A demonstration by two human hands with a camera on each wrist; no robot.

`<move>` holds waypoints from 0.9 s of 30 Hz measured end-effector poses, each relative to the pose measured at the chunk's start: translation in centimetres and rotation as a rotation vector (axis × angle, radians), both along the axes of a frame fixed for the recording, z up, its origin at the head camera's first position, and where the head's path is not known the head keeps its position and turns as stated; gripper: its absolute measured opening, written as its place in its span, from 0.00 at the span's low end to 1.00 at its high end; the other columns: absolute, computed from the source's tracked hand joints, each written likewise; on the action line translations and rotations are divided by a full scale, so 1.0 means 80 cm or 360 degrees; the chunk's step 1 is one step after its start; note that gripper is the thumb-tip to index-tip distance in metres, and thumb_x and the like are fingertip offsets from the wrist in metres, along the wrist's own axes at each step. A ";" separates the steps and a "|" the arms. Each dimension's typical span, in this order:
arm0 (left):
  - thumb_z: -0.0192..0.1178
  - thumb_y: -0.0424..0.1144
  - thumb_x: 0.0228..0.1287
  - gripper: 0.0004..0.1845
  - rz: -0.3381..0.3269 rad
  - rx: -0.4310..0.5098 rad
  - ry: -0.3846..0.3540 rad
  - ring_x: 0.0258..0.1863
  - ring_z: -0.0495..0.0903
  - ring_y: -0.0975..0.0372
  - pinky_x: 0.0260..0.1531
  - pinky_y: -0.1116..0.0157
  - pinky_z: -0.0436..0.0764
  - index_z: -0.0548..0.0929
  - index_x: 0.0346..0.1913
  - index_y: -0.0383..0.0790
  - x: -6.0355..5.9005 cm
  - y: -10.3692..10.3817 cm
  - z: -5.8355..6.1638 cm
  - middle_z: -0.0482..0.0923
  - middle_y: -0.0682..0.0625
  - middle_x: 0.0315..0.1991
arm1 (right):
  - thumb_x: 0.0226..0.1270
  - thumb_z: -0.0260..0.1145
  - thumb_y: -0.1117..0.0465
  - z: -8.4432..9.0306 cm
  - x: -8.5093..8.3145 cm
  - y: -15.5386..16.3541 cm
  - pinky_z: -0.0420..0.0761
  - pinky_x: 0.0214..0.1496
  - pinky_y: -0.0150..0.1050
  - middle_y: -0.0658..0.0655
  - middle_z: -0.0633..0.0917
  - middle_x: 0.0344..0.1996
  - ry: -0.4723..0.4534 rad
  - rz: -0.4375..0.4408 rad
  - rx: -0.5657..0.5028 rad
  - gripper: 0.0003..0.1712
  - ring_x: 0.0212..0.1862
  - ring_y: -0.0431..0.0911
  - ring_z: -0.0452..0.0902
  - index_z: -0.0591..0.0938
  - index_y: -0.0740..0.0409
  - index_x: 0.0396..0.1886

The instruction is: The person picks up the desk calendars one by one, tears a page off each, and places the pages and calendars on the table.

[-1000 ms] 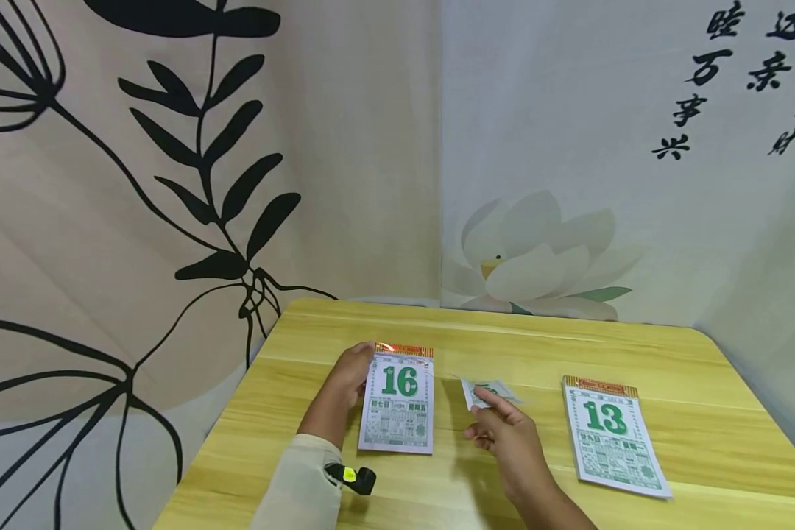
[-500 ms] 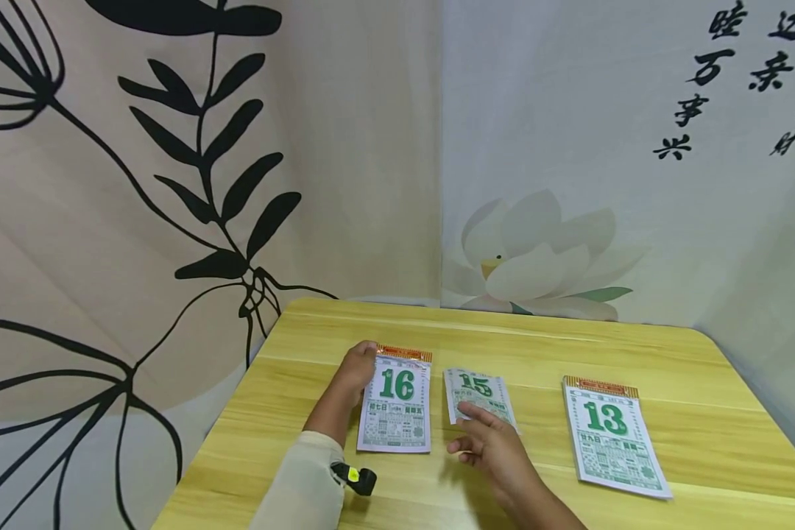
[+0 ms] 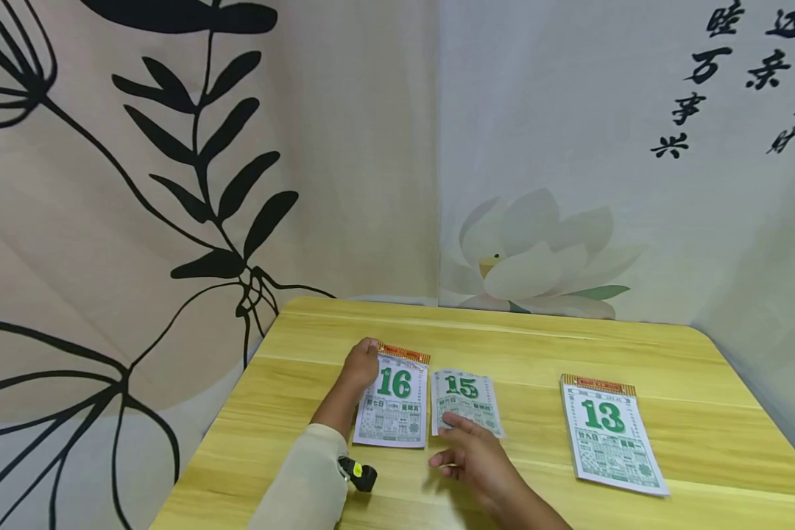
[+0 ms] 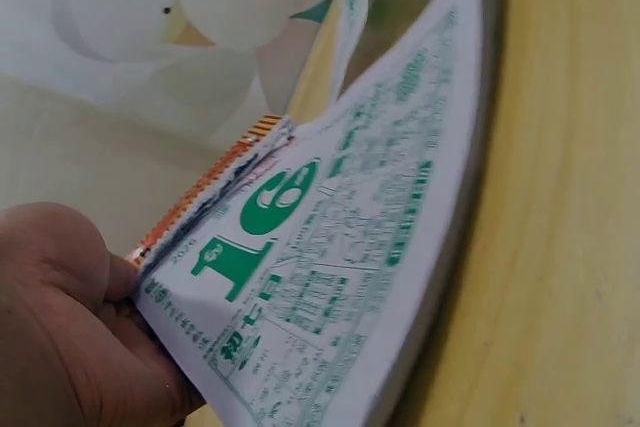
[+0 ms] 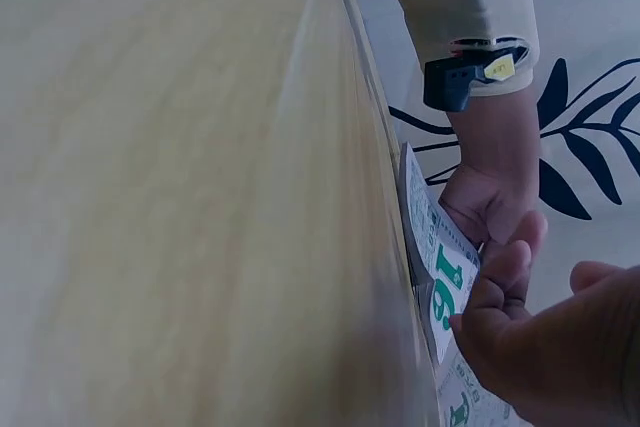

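Observation:
A tear-off calendar pad (image 3: pixel 392 401) showing a green 16 is on the left half of the table. My left hand (image 3: pixel 360 368) grips its upper left corner, near the red and gold header strip; the left wrist view shows the thumb (image 4: pixel 118 277) at that header. Just right of the pad is a loose calendar page (image 3: pixel 467 397) with a green 15. My right hand (image 3: pixel 477 460) pinches this page at its lower edge, one digit over the printed face and the others curled below. In the left wrist view the page (image 4: pixel 350 32) stands raised beyond the pad.
A second calendar pad (image 3: pixel 612 434), showing a green 13, lies on the right side of the wooden table (image 3: pixel 523 338). Behind the table hangs a curtain (image 3: pixel 371 147) with plant and lotus prints. A black camera band (image 3: pixel 359 475) sits on the left wrist.
The page in my right hand has turned its face with the 15 toward me and moved left, close to the 16 pad. My left hand keeps its hold on the pad.

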State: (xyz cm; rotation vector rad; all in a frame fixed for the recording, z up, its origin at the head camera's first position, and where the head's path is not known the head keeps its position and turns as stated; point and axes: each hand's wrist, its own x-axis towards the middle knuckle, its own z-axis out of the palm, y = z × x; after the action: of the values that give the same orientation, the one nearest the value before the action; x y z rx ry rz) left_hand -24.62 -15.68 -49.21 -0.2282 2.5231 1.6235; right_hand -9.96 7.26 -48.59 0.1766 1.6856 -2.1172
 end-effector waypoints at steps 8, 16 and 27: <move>0.38 0.47 0.93 0.25 0.0037 -0.0194 0.0043 0.49 0.83 0.47 0.52 0.50 0.82 0.73 0.76 0.36 -0.007 0.005 -0.007 0.82 0.34 0.58 | 0.82 0.61 0.56 -0.003 0.002 -0.006 0.83 0.45 0.37 0.80 0.65 0.78 -0.0004 0.0099 0.0023 0.46 0.37 0.43 0.88 0.53 0.76 0.85; 0.42 0.44 0.93 0.26 0.0011 -0.0250 0.0086 0.61 0.84 0.39 0.55 0.45 0.84 0.66 0.82 0.37 -0.005 0.009 -0.009 0.73 0.30 0.77 | 0.83 0.62 0.54 -0.004 0.006 -0.004 0.86 0.42 0.36 0.80 0.68 0.77 -0.0054 0.0217 0.0027 0.50 0.37 0.42 0.90 0.47 0.73 0.87; 0.46 0.49 0.91 0.32 0.0108 -0.0348 0.0039 0.49 0.82 0.45 0.58 0.44 0.82 0.58 0.85 0.34 -0.007 0.017 -0.014 0.74 0.28 0.71 | 0.84 0.61 0.54 -0.001 0.008 -0.002 0.86 0.33 0.33 0.66 0.86 0.61 -0.0123 0.0284 -0.0072 0.50 0.28 0.38 0.86 0.44 0.72 0.87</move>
State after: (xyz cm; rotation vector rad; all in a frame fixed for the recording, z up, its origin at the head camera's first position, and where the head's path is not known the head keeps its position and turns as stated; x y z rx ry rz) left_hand -25.22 -14.33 -50.35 -0.3215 2.7397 1.3784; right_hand -9.31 7.09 -48.66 0.0900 1.5473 -1.9894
